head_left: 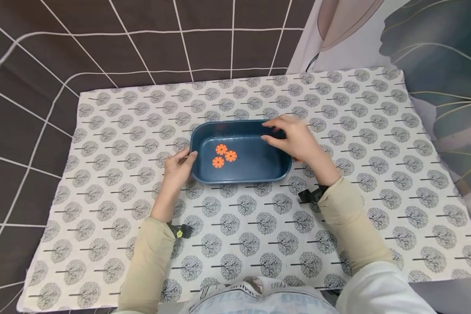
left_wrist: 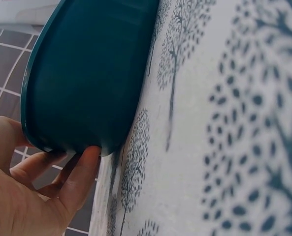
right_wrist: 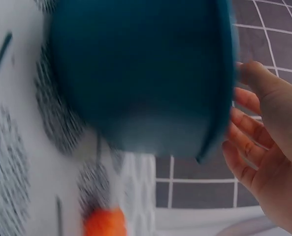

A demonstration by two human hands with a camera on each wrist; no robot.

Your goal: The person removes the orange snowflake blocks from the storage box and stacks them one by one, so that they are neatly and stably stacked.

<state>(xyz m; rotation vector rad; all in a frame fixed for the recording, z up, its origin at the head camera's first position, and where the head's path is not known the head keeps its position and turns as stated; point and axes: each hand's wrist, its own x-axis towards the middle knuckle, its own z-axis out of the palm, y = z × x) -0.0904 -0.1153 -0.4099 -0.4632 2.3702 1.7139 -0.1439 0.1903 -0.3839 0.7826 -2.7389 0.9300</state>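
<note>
A dark blue oblong tub (head_left: pixel 255 163) sits on the table. Three orange notched discs (head_left: pixel 230 155) lie on its floor, toward the left. My left hand (head_left: pixel 176 171) holds the tub's left end, thumb over the rim and fingers against the outer wall (left_wrist: pixel 86 93). Over the right end reaches my right hand (head_left: pixel 299 138), thumb and fingers apart, with nothing visible between them. The right wrist view shows this hand (right_wrist: pixel 271 132) close by the rim. Beside the tub's right end, another orange piece (right_wrist: pixel 105 223) is on the cloth, mostly hidden by the hand in the head view.
A white cloth with grey tree prints (head_left: pixel 243 244) covers the table. Behind and to the left hangs dark fabric with a white grid (head_left: pixel 204 48). A patterned curtain (head_left: pixel 443 56) hangs at the right.
</note>
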